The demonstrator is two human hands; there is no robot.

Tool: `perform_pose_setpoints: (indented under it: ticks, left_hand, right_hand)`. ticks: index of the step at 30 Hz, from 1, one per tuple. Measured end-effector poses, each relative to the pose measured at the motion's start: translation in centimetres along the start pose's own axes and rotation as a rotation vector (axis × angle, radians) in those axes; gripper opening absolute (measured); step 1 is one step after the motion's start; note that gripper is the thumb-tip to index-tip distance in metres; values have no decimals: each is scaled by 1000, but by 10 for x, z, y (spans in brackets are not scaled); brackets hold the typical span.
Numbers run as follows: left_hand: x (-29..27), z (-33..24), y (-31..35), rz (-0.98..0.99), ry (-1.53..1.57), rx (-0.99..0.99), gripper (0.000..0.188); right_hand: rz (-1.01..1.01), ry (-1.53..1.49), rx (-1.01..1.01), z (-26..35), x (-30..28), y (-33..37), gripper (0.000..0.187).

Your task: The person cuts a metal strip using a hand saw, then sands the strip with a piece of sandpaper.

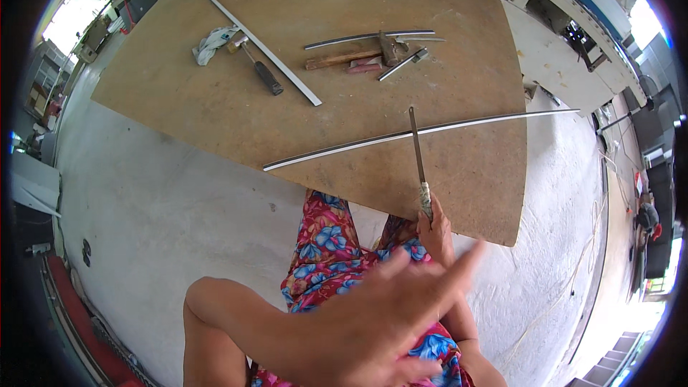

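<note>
My right hand (pixel 435 233) grips the taped handle of a long thin metal file (pixel 417 150), which points away from me and rests across a long curved metal strip (pixel 423 131) lying on the brown board (pixel 215 111). My left hand (pixel 387 315) is raised close to the camera, blurred, fingers spread, holding nothing. It hovers above my lap and flowered garment (pixel 322 251).
Farther on the board lie a straight metal bar (pixel 265 50), a dark-handled tool (pixel 261 68) by a crumpled rag (pixel 211 43), a hammer (pixel 358 55) and a shorter curved strip (pixel 369 36). Grey concrete floor (pixel 143 208) surrounds the board; workshop benches stand at the right.
</note>
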State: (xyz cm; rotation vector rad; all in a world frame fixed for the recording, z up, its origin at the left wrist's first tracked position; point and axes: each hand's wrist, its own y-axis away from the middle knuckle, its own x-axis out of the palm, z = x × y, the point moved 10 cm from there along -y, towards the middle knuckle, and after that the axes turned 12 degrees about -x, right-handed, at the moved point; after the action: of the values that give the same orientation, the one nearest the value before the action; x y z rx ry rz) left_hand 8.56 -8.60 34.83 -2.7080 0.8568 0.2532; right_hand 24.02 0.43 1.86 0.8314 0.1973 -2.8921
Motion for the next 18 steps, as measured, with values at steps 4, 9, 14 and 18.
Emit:
perform_pose_setpoints:
  ticks: [4, 9, 14, 18]
  left_hand:
    - [-68, 92, 14, -292, -361, -419, 84]
    - [-147, 181, 75, -786, -598, -470, 12]
    - [-112, 236, 119, -760, -499, -564, 12]
    - [-52, 306, 151, -652, -928, -452, 25]
  right_hand:
    - [27, -29, 55, 3, 0, -1, 47]
    - [32, -27, 44, 7, -2, -2, 47]
    - [7, 10, -8, 3, -3, -2, 46]
    - [23, -3, 13, 12, -2, -2, 45]
